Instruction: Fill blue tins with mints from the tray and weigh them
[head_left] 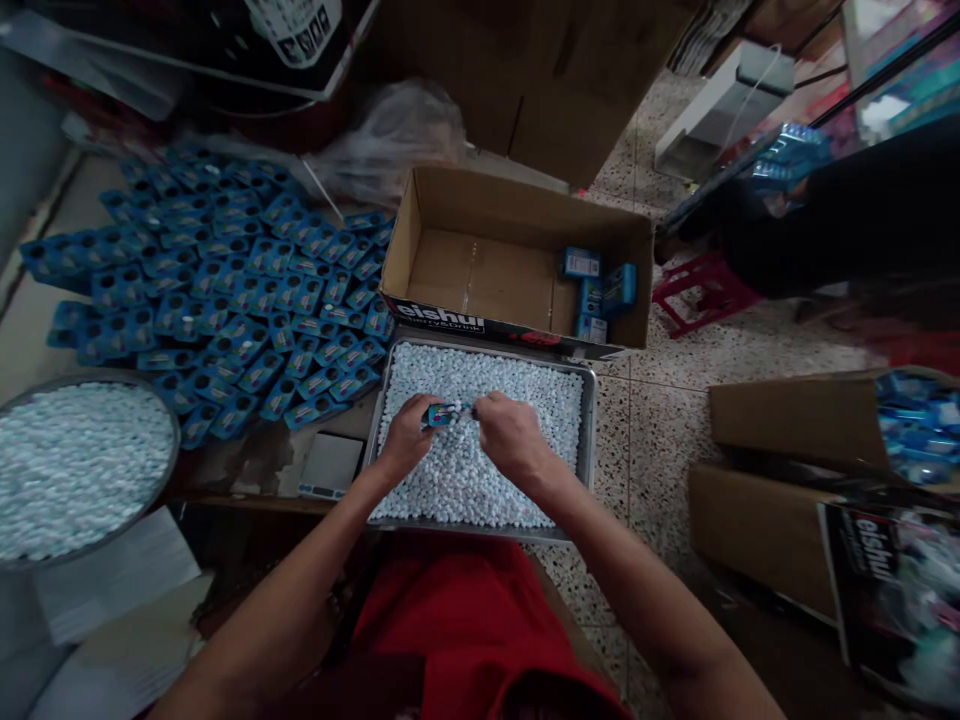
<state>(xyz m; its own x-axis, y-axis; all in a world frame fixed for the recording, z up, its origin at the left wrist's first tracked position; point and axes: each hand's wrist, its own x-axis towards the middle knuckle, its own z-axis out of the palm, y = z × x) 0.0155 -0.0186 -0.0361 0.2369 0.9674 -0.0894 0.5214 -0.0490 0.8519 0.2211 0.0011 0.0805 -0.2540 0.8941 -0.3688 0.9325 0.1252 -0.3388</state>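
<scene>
My left hand (405, 437) grips a small blue container (441, 414) with a printed label, holding it above a metal tray (589, 430). White and pale blue pellets (457, 480) fill the tray. My right hand (513, 437) is closed just to the right of the container, fingers pressed together close to its end. What lies in the right fingers is too small to make out. Some white pellets show by the container's right end, between the two hands.
Many blue containers (225, 290) with round openings cover the table on the left. A round pan (174, 440) of pellets stands at the lower left. Behind the tray, a cardboard box (450, 265) holds several blue packs (619, 290). A pink stool (701, 290) stands right, beside another person's dark-clothed limb (862, 210).
</scene>
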